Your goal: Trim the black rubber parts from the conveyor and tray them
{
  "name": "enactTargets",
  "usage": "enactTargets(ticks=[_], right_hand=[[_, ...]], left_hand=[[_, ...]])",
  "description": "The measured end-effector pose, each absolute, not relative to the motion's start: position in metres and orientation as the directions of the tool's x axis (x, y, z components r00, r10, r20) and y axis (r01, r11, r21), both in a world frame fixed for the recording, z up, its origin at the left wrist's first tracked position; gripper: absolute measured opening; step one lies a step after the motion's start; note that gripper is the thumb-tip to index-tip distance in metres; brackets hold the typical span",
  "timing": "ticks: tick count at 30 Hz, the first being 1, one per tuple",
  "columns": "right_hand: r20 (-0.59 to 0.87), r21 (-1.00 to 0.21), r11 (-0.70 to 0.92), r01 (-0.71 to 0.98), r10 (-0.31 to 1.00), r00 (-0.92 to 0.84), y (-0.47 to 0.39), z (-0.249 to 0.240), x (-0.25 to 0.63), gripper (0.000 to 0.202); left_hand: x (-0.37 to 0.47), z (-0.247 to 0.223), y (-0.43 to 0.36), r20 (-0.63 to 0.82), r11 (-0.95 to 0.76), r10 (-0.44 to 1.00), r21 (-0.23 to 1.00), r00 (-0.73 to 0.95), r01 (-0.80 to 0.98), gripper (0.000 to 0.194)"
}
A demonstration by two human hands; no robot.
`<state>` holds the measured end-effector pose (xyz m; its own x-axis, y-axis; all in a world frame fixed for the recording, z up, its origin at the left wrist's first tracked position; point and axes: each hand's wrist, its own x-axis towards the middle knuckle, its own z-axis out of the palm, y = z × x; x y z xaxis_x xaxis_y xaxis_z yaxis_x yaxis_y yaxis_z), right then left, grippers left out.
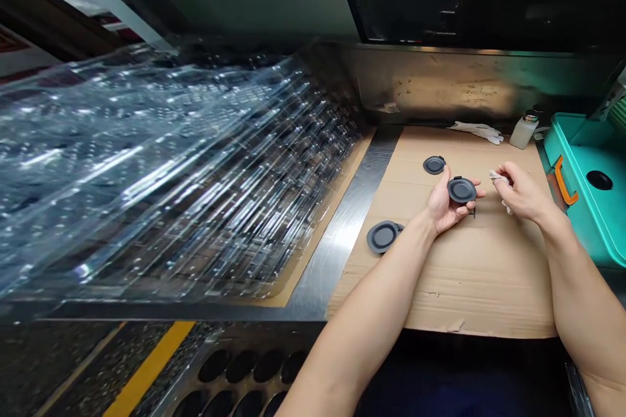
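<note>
My left hand (444,203) holds a dark grey round cap (461,189), its dished face turned up, above the cardboard sheet (469,273). To the right, my right hand (521,190) pinches a crumpled white cloth (499,177), apart from the cap. Two similar dark caps lie on the cardboard: one cap (433,165) just beyond my left hand, another cap (384,236) beside my left forearm. Each has a small tab at its rim. A small dark piece shows under my left fingers; its kind is unclear.
Stacked clear plastic trays (205,189) fill the left of the metal bench (337,241). White gloves (476,131) and a small bottle (524,129) lie at the back. At right stands a teal bin (594,221) with an orange handle and a dark round piece inside. Below left is a tray of dark discs (239,371).
</note>
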<state>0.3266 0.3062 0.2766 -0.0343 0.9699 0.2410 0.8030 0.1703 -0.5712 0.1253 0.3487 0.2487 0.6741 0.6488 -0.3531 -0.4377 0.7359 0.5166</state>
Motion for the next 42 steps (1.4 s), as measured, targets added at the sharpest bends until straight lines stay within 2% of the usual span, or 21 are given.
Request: enactTargets(ticks=[3,5,8,12,16,19,23,28,35,42], right_hand=[[0.333,-0.509,0.225,0.831,0.942,-0.051,0.307,0.273,0.314,0.016],[0.335,-0.494,0.235,0.837,0.94,-0.066,0.307,0.271,0.308,0.019],[0.315,-0.493,0.229,0.839,0.946,-0.074,0.309,0.269,0.305,0.025],[0.333,-0.503,0.228,0.833,0.941,-0.056,0.312,0.268,0.306,0.03],[0.318,-0.569,0.21,0.795,0.948,-0.022,0.311,0.271,0.307,0.035],[0.254,-0.649,0.156,0.744,0.967,0.018,0.308,0.277,0.307,0.038],[0.155,-0.752,0.037,0.658,0.98,0.121,0.306,0.28,0.31,0.033],[0.183,-0.84,0.058,0.539,0.966,0.182,0.31,0.276,0.316,0.037],[0.189,-0.813,0.075,0.578,0.972,0.14,0.303,0.286,0.303,0.041],[0.307,-0.61,0.226,0.76,0.951,-0.037,0.294,0.283,0.282,0.024]], left_hand=[[0.126,0.25,0.348,-0.439,0.737,0.653,0.557,0.617,-0.383,0.071],[0.125,0.253,0.348,-0.484,0.754,0.645,0.531,0.592,-0.387,0.065],[0.122,0.259,0.347,-0.522,0.81,0.586,0.409,0.619,-0.421,0.055],[0.117,0.261,0.35,-0.505,0.855,0.513,0.233,0.694,-0.463,0.043],[0.114,0.258,0.352,-0.486,0.858,0.503,0.178,0.715,-0.483,0.04],[0.113,0.256,0.353,-0.454,0.85,0.522,0.21,0.722,-0.483,0.046],[0.112,0.255,0.352,-0.38,0.845,0.533,0.282,0.756,-0.455,0.054],[0.114,0.252,0.352,-0.351,0.839,0.537,0.318,0.767,-0.442,0.053],[0.124,0.247,0.351,-0.34,0.729,0.662,0.499,0.668,-0.468,0.057],[0.131,0.24,0.35,-0.269,0.64,0.736,0.576,0.621,-0.51,0.054]])
